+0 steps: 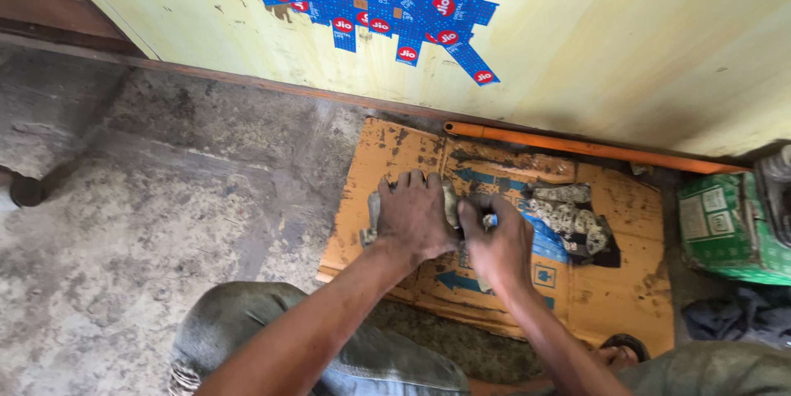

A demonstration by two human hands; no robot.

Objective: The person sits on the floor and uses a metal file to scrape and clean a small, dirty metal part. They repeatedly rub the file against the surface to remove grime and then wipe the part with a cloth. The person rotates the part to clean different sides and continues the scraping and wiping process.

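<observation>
Head view: stained cardboard (610, 297) on concrete floor (148, 198), yellow wall (626, 42) behind.

orange cardboard (610, 297), blue-white patterned cloth (577, 223), green box (725, 227)

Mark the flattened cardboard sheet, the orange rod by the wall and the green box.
Flattened cardboard sheet (610, 297), head view, bare lower right area.
Orange rod (577, 147), head view, mid-length.
Green box (725, 227), head view, front face.
</observation>
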